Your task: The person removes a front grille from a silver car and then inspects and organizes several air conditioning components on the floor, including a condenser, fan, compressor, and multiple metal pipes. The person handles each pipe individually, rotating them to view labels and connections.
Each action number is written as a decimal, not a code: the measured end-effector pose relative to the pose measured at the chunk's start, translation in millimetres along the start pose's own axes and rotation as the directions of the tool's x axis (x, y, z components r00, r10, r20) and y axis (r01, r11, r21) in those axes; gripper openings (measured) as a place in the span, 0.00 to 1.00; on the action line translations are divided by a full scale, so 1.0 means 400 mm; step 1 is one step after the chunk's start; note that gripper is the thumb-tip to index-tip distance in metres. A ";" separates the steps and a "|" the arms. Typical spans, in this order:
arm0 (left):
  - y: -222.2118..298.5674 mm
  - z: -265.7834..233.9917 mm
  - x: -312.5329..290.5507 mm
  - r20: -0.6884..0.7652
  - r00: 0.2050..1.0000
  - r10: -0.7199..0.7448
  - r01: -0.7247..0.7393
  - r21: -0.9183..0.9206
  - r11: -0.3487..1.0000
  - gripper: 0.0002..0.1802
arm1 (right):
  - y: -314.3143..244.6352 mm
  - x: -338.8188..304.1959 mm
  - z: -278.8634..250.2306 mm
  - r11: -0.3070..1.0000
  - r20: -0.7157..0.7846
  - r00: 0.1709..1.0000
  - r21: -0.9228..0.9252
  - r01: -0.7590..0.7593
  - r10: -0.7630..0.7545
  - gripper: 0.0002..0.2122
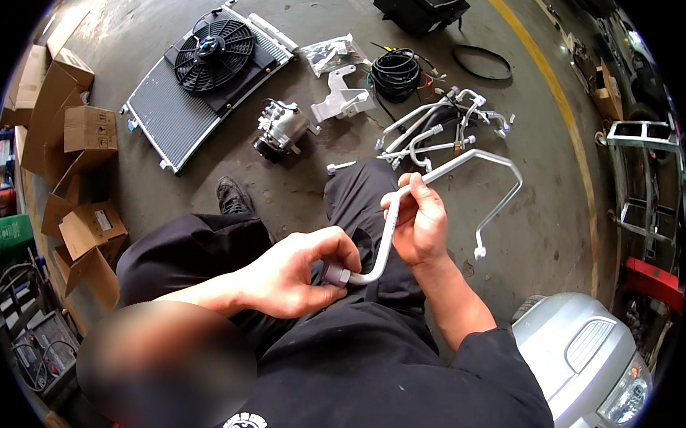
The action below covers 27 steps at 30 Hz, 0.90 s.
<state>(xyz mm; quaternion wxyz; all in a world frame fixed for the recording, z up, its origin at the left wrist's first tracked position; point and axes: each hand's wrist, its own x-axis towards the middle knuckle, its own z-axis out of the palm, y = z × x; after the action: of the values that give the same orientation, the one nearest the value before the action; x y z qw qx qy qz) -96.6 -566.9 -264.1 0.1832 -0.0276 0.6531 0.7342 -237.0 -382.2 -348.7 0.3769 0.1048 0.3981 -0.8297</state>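
A bent silver metal pipe (387,243) lies across my lap, held between both hands. My left hand (290,277) is closed around the wide end fitting (339,275) of this pipe. Farther along, near its upper bend, my right hand (418,221) grips the tube between thumb and fingers. Beyond that hand the thinner stretch turns down to the right and finishes in a small end piece (480,252). On the floor just past my knee is a pile of similar metal pipes and black hoses (438,130).
A radiator-like panel with a black fan (210,55), a compressor (279,131), a metal bracket (340,99), bagged hardware (336,55), coiled black cable (396,73), a belt (481,62) and a black box (421,9) lie ahead. Cardboard boxes (90,130) stand left; a silver car front (582,354) is right.
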 end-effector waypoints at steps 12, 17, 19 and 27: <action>-0.022 0.017 -0.002 0.088 0.995 -0.036 0.023 0.138 0.990 0.14 | -0.038 -0.014 0.025 0.985 0.216 0.970 -0.105 0.139 -0.114 0.11; -0.021 0.018 -0.002 0.086 0.996 0.022 -0.031 0.110 0.993 0.14 | -0.038 -0.010 0.026 0.986 0.236 0.964 -0.082 0.144 -0.122 0.11; -0.024 0.018 -0.001 0.083 0.995 0.052 -0.062 0.124 0.990 0.14 | -0.035 -0.010 0.029 0.986 0.211 0.971 -0.099 0.138 -0.115 0.11; -0.026 0.021 0.000 0.111 0.992 0.056 -0.071 0.141 0.987 0.14 | -0.034 -0.008 0.010 0.992 0.254 0.963 -0.066 0.104 -0.084 0.12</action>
<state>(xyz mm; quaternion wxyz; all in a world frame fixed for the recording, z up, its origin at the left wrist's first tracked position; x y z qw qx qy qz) -91.8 -558.1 -272.7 0.1956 0.0458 0.6946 0.6908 -244.1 -378.2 -336.5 0.3881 -0.0350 0.3840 -0.8371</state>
